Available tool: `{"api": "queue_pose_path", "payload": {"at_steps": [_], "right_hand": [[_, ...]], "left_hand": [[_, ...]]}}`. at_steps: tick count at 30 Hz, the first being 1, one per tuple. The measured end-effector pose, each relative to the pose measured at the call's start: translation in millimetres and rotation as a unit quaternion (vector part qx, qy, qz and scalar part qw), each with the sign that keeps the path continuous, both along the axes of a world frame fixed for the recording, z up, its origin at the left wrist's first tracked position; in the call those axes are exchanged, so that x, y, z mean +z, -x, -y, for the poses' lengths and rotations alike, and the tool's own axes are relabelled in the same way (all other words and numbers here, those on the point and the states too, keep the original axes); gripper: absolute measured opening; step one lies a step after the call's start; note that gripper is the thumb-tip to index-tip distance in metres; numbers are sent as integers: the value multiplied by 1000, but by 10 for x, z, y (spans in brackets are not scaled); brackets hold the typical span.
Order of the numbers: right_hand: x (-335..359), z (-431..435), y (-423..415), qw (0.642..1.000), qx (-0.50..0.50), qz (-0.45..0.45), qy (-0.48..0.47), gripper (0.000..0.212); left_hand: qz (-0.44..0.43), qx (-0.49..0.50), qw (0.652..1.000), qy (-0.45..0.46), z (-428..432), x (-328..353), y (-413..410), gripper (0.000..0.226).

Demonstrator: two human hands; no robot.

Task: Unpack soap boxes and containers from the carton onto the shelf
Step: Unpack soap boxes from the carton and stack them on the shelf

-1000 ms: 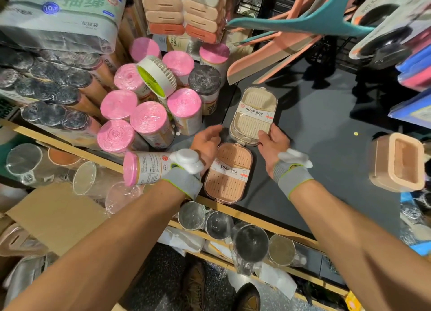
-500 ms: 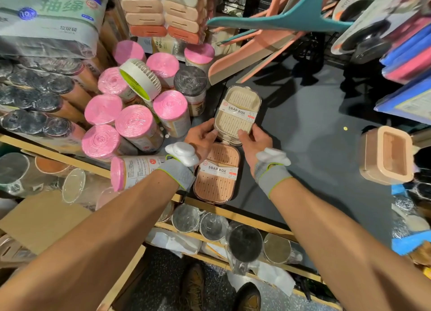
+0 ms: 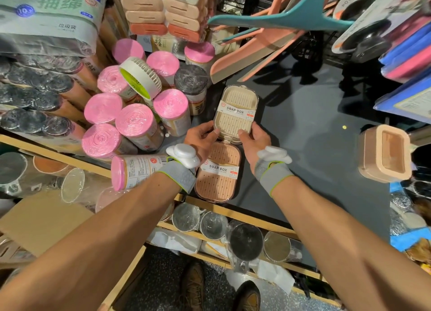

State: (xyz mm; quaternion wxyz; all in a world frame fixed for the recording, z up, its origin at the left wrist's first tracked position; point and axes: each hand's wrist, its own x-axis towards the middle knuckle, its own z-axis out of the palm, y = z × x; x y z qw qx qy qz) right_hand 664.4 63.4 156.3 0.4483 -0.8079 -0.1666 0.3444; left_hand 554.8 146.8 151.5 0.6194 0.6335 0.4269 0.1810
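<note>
A cream soap box (image 3: 235, 111) with a white "SOAP BOX" label lies on the dark shelf top (image 3: 303, 128). My left hand (image 3: 201, 138) grips its near left corner, and my right hand (image 3: 253, 140) grips its near right corner. Just below it, a peach soap box (image 3: 219, 173) with the same label lies flat near the shelf's front edge, partly under my left wrist. A peach open container (image 3: 384, 153) stands at the right of the shelf. The carton is not clearly in view.
Pink-topped rolls (image 3: 136, 119) crowd the shelf to the left, one lying on its side (image 3: 133, 170). A white-green round item (image 3: 140, 77) leans on them. Stacked soap dishes (image 3: 163, 9) and plastic scoops (image 3: 256, 51) sit behind. Steel cups (image 3: 245, 240) fill the lower shelf.
Both hands have closed in on the near end of the cream soap box, thumbs now on its top. The box has shifted slightly toward the peach one.
</note>
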Motion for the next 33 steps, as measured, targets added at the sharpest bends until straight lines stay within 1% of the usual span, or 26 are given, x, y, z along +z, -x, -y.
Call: {"api": "queue_pose_path", "payload": {"at_steps": [2,4,5,6,9,10,12,13,15,17,19,20,22,23,26,29,31,33], "right_hand": [[12,-1,13,1000,-7,-7,10,46],[18,17,48,998,-41,-48,8,56],[23,37,75,995,-70,-75,1,57],[51,63,111,989,-104,-102,-8,54],[73,192,249,974,-165,-153,-19,30],[65,248,304,975,-161,-153,-9,30],[28,354,405,984,-120,-130,11,33],[-11,399,440,987,-106,-120,16,30],[-47,457,472,987,-110,-117,19,22],[-15,531,510,983,-120,-142,-5,15],[55,616,523,981,-125,-150,-25,29],[108,678,538,982,-121,-140,-34,33],[268,810,608,985,-105,-124,-54,32],[346,885,658,987,-93,-119,-63,28],[553,1063,855,988,-47,-125,-77,18],[697,1170,1132,981,20,-174,-80,22],[725,1219,1345,978,46,-187,-77,16],[683,1254,1608,975,80,-197,-65,14]], "left_hand": [[-4,-5,1000,9,5,20,4,34],[-9,19,999,32,12,19,21,40],[-17,34,998,41,22,19,37,43],[-24,45,998,48,38,20,61,43],[-34,49,997,41,108,11,155,35],[-42,47,997,38,141,25,195,34],[-48,43,997,30,207,54,282,35],[-50,42,998,25,239,74,321,35],[-62,40,997,7,309,126,405,35],[-71,46,996,2,415,158,497,35],[-64,53,997,11,500,174,576,33],[-53,59,997,16,560,196,632,31],[-29,84,995,36,688,241,786,26],[-16,95,994,42,764,266,886,23],[5,107,992,62,1011,356,1205,32],[-1,114,989,95,1285,425,1544,27],[-9,121,988,99,1438,401,1804,22],[-19,140,984,108,1529,314,2129,23]]}}
